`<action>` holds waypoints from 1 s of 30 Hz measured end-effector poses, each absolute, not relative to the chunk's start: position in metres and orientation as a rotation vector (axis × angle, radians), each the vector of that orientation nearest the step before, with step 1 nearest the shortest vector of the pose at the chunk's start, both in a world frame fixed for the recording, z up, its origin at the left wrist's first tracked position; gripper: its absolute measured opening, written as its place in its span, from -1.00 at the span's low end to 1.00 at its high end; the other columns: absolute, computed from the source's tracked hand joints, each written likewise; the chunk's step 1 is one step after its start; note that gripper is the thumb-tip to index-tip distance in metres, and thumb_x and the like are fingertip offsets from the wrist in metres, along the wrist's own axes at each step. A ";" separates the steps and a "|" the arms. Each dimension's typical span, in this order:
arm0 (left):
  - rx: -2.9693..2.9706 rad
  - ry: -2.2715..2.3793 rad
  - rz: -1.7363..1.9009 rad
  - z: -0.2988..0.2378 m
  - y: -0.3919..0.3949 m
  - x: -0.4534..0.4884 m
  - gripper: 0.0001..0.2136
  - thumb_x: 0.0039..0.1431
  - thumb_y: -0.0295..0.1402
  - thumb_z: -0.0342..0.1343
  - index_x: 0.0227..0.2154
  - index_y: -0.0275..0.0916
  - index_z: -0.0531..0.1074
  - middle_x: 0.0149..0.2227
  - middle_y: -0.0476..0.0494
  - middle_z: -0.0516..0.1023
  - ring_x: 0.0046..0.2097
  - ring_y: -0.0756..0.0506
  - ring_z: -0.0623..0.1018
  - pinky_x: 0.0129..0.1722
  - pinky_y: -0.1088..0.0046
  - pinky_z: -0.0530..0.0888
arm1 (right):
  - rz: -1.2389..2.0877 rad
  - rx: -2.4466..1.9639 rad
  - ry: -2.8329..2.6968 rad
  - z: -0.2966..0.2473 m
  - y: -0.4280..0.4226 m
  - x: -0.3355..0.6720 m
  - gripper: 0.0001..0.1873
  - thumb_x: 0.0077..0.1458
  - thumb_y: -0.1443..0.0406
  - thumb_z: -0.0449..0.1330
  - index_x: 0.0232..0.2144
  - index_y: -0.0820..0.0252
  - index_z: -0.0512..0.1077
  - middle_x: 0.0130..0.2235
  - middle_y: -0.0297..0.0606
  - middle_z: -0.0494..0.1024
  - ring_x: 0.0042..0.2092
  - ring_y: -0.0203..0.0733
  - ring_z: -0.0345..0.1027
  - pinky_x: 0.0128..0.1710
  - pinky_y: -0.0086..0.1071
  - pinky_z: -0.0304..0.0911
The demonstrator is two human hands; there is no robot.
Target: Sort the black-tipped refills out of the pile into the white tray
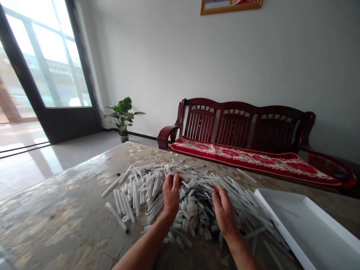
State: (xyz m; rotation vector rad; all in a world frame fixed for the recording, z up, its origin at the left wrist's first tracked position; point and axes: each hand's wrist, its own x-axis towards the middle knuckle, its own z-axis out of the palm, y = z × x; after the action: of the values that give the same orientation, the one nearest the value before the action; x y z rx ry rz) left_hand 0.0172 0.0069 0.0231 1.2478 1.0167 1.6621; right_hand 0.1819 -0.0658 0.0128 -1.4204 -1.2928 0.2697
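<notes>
Both hands are down in the pile of white tubes [194, 210], just left of the white tray [309, 232].
Left hand [171, 195] and right hand [223, 210] rest palm-down on the heap, fingers curled together, tips buried among the tubes. Their backs face the camera, so whether either pinches a piece cannot be told. The pile sprawls on the table [56, 210]; its right fringe seems to touch the tray's left wall, and strays lie farther left of the tray. Risk: the tubes are round and loosely stacked, so a wrist sweep would likely send some rolling off the table. Tugging a buried one could slump the heap against the tray.
</notes>
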 end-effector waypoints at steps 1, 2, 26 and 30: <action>1.239 1.088 1.741 0.024 0.012 0.010 -0.73 0.26 -0.11 -0.02 -0.27 -0.20 0.40 -0.48 0.01 0.47 -0.48 -0.02 0.46 -0.47 0.49 0.41 | 0.270 -1.407 -1.289 0.012 -0.065 0.183 -0.58 0.24 0.00 0.03 -0.09 0.11 0.50 -0.07 -0.14 0.59 0.00 -0.03 0.44 0.02 -0.19 0.31; 1.249 1.181 1.820 0.025 0.017 0.001 -0.75 0.27 -0.13 -0.04 -0.26 -0.19 0.41 -0.45 -0.01 0.49 -0.43 -0.04 0.49 -0.40 0.46 0.44 | 0.268 -1.392 -1.293 0.011 -0.065 0.184 -0.58 0.25 0.01 0.02 -0.09 0.11 0.50 -0.07 -0.14 0.58 0.01 -0.03 0.43 0.03 -0.18 0.31; 2.477 1.939 0.838 0.008 0.028 -0.027 -0.84 0.22 -0.36 0.08 -0.29 -0.11 0.57 -0.28 -0.22 0.63 -0.06 -0.32 0.49 0.23 -0.28 -0.11 | 0.155 -1.362 -1.283 -0.003 -0.063 0.187 -0.61 0.23 0.01 0.07 -0.24 0.10 0.57 -0.20 -0.16 0.61 -0.11 -0.02 0.45 -0.05 -0.18 0.32; 2.460 1.939 0.795 0.009 0.029 -0.028 -0.84 0.23 -0.38 0.06 -0.28 -0.13 0.56 -0.33 -0.19 0.65 -0.12 -0.28 0.53 0.25 -0.26 -0.13 | 0.145 -1.377 -1.263 -0.005 -0.062 0.188 -0.61 0.23 0.01 0.07 -0.25 0.11 0.57 -0.22 -0.15 0.61 -0.13 -0.02 0.45 -0.07 -0.17 0.33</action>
State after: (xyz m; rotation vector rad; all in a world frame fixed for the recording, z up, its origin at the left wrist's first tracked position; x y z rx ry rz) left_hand -0.0276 0.0287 0.0085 2.4596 1.9385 0.7954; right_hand 0.1876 -0.0623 -0.0054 -1.3769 -1.2633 0.1449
